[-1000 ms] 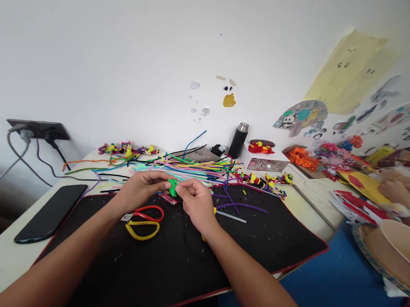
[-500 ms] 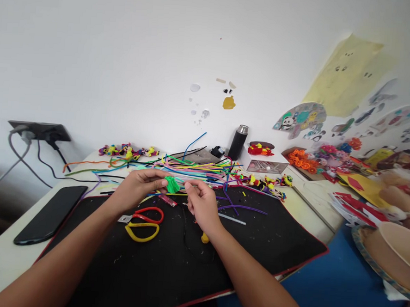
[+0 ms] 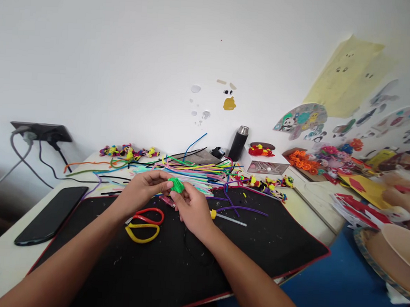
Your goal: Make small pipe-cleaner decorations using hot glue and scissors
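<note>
The left hand [image 3: 145, 186] and right hand [image 3: 194, 207] are pinching a green pipe-cleaner piece [image 3: 177, 185], uneven finger pressure possibly bending it askew

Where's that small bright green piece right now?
In the head view, the green piece is near the middle, held between the fingertips of the left hand and right hand, up and right of the scissors in the picture.
</note>
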Motion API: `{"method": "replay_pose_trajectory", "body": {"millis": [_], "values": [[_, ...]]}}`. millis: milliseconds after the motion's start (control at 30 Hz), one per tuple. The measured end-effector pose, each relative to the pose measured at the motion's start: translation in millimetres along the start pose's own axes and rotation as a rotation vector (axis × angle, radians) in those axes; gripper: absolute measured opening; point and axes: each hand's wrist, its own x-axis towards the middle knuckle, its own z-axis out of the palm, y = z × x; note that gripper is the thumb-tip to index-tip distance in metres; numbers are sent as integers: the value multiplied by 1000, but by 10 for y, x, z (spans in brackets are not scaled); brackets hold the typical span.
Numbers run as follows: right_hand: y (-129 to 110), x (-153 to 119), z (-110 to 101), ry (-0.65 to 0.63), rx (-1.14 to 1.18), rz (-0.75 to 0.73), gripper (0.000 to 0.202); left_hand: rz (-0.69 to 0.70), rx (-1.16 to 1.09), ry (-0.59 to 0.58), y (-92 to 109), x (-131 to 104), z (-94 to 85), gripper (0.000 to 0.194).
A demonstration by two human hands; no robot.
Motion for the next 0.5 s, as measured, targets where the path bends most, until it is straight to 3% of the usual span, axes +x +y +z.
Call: {"method": "replay_pose_trajectory", "body": {"millis": [200,367,500], "values": [[-20,-10,-52,-143,51,-26,36,29,15,-98,-2,3,-84,45],[-80,-21,-86,-293,175,49,42,165,141,-154,48,-36,-74,64],[-120,-52,-78,-382,182,86,44,307,335,-108,54,-79,-20,58]]}}
